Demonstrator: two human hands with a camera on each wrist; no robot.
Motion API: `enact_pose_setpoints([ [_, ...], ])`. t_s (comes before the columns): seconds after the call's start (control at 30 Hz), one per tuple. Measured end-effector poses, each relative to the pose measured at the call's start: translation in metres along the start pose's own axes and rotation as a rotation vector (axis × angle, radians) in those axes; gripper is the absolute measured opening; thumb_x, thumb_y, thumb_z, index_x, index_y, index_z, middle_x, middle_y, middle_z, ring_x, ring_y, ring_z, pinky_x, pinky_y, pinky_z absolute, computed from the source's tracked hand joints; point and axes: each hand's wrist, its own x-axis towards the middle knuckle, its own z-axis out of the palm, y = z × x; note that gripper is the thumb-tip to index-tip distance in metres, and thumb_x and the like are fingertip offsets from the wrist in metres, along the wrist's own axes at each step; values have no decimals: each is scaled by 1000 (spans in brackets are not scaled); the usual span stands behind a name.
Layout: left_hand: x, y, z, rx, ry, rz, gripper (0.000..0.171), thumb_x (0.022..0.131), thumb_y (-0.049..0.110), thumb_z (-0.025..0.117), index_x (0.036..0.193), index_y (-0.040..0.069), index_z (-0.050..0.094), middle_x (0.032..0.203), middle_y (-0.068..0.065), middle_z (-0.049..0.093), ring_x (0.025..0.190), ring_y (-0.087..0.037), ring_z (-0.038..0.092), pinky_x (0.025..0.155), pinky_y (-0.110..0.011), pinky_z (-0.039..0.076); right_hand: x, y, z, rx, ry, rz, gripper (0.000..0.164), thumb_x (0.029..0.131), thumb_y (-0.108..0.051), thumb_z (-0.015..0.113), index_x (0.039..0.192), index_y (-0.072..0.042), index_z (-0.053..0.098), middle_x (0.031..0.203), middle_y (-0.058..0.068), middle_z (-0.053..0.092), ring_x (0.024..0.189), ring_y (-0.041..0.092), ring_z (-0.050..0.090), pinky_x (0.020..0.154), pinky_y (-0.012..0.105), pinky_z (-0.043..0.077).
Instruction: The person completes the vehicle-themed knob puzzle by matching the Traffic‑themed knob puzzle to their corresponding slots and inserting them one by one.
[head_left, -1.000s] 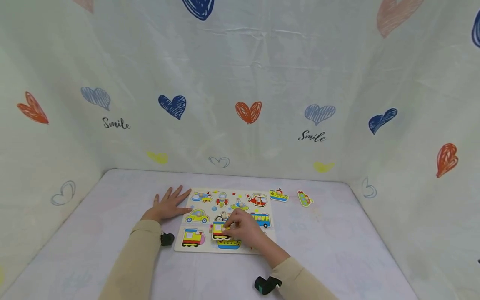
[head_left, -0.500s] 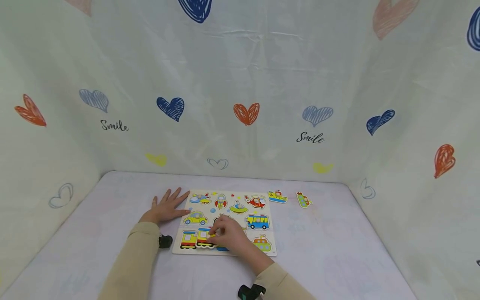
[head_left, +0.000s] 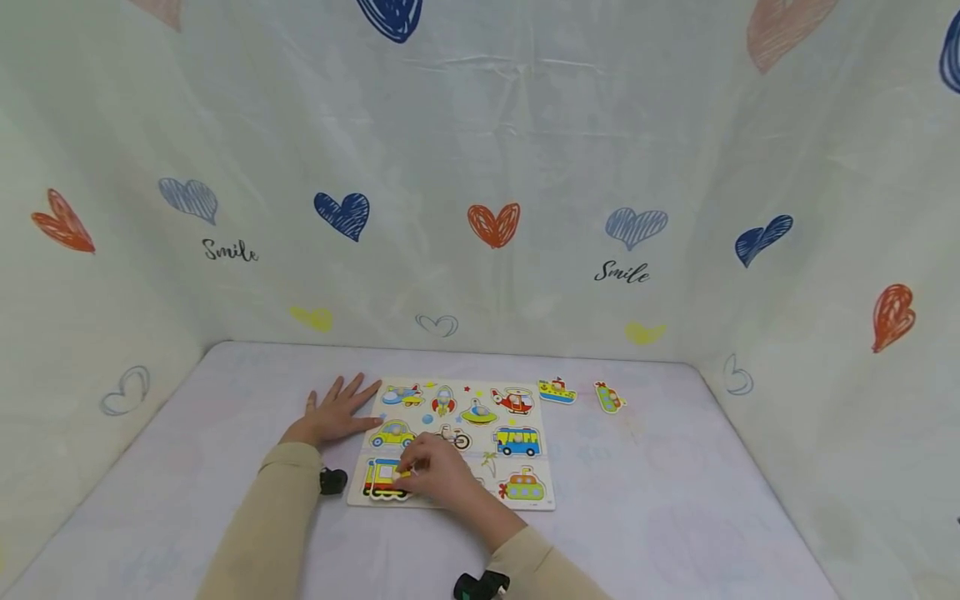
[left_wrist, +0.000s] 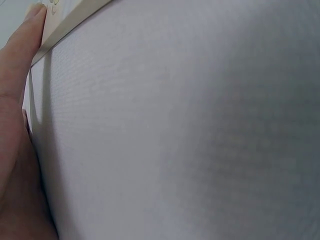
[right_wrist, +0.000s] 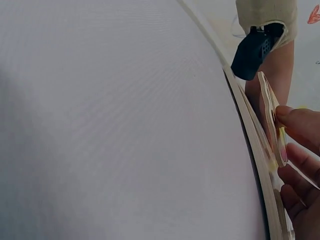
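My right hand (head_left: 442, 472) pinches a train puzzle piece (head_left: 384, 480) over the lower left corner of a wooden puzzle board (head_left: 540, 461). In the right wrist view, the train piece (right_wrist: 270, 120) stands tilted, edge-on, just above the board's edge (right_wrist: 256, 155), with thumb and fingertips on it. The train picture beneath is mostly covered. At the board's left side my left hand (head_left: 330, 417) lies flat with fingers spread. Its thumb (left_wrist: 25, 42) touches the board's edge (left_wrist: 75, 20) in the left wrist view.
Beyond the board's upper right corner lie a ship piece (head_left: 557, 392) and a submarine piece (head_left: 610, 398). Several vehicle pictures, including a bus (head_left: 517, 441) and a car (head_left: 393, 433), cover the board. A heart-printed curtain (head_left: 525, 283) rises behind the white table (head_left: 637, 500).
My right hand has carried the train piece left across the board's lower row, from over the ship picture to over the train picture. The left hand has stayed in place.
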Motion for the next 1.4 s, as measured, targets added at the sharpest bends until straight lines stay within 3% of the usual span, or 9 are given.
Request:
enact_pose_setpoints([
  [0.47,3,1,-1,2,-12,-7,83,91,59,56,155,15,27,160,-21,11,143,-50,0,103,-75,-5,15,3,9,-16,24,42,14,77,-26,84,81,-20,73,85,-19,54,67,-1,46,58,17,40],
  [0.87,4,1,2,3,-4,-6,83,90,60,56,154,15,29,160,-22,12,143,-51,0,103,-75,-5,19,6,18,-212,20,115,15,76,-37,84,80,-28,73,82,-21,51,64,0,43,56,19,35],
  [1.4,7,-5,3,17,-8,-9,85,88,64,55,154,16,28,160,-22,11,142,-51,0,102,-76,-6,20,6,18,-187,-21,132,12,78,-36,83,83,-28,75,81,-20,51,64,-1,44,55,19,36],
])
